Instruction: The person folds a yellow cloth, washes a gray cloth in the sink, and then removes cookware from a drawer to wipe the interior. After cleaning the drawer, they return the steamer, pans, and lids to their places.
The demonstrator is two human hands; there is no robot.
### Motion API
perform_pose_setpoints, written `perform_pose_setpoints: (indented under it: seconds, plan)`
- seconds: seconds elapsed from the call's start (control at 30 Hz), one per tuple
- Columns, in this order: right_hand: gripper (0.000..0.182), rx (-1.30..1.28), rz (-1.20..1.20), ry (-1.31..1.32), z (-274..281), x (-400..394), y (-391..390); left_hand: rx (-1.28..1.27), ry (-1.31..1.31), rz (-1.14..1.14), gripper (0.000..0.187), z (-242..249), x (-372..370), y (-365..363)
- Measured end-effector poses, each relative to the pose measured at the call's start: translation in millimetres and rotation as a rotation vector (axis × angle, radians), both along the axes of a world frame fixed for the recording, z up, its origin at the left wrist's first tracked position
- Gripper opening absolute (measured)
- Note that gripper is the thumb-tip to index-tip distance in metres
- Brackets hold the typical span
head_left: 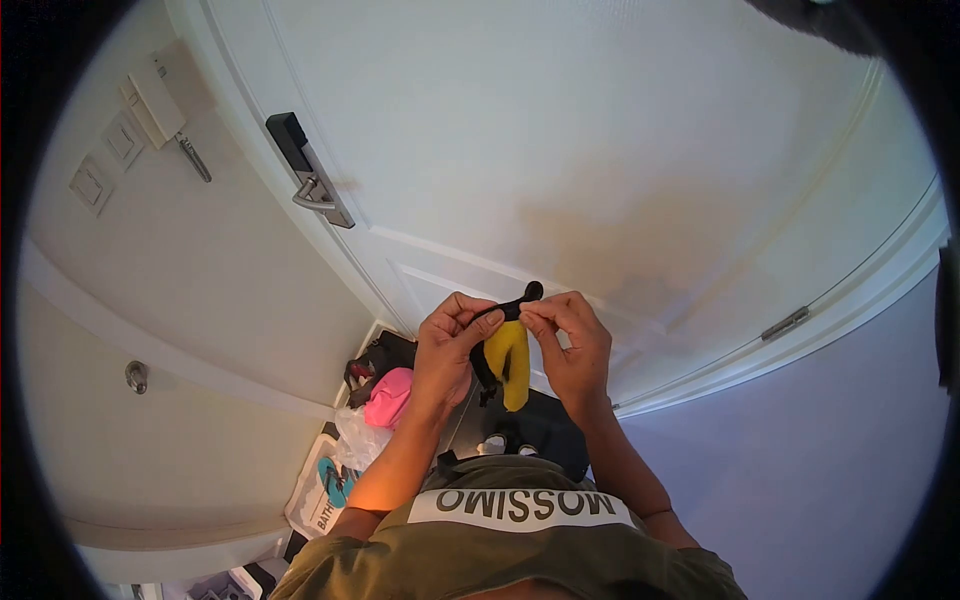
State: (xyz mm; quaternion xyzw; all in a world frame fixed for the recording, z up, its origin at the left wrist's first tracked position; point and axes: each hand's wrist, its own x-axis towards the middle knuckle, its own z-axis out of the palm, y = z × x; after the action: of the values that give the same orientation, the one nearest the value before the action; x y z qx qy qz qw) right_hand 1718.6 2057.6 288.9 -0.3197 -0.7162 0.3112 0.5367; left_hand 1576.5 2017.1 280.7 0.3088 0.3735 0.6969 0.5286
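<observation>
Both my hands are raised in front of me, pinching a black-and-yellow soft item [512, 365] by its black upper edge. My left hand [447, 345] grips the black part at the left between thumb and fingers. On the other side, my right hand [577, 345] pinches the top edge, with thumb and forefinger pressed together. Two rounded yellow, finger-like lengths hang down between the hands, with a black strip beside them. A dark rounded end sticks up above the grip.
A white door [560, 130] with a lever handle [315, 195] stands ahead. At the lower left are a pink item [388, 398], a clear plastic bag [358, 435] and teal slippers [333, 483] on a pale mat [308, 495]. A wall phone [157, 100] hangs at left.
</observation>
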Motion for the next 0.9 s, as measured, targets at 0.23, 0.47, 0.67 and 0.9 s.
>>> perform_pose_setpoints:
  seconds: [0.23, 0.47, 0.67, 0.9]
  plan:
    - [0.007, 0.108, -0.034, -0.174, -0.7, 0.9, 0.4, 0.003, 0.186, 0.082, 0.010, 3.8, 6.0, -3.3]
    - [0.001, -0.517, 0.236, 0.366, 2.6, 2.2, 6.1, -0.014, 0.107, 0.085, 0.011, 4.8, -3.5, -1.6]
    - [0.005, 0.189, -0.019, -0.110, 6.3, -1.0, 0.2, -0.027, 0.144, 0.074, 0.012, 12.3, -0.1, -3.9]
    - [0.008, -0.220, 0.105, 0.149, 0.9, 3.9, 7.3, 0.004, 0.196, 0.083, 0.012, 3.3, -9.3, -1.6]
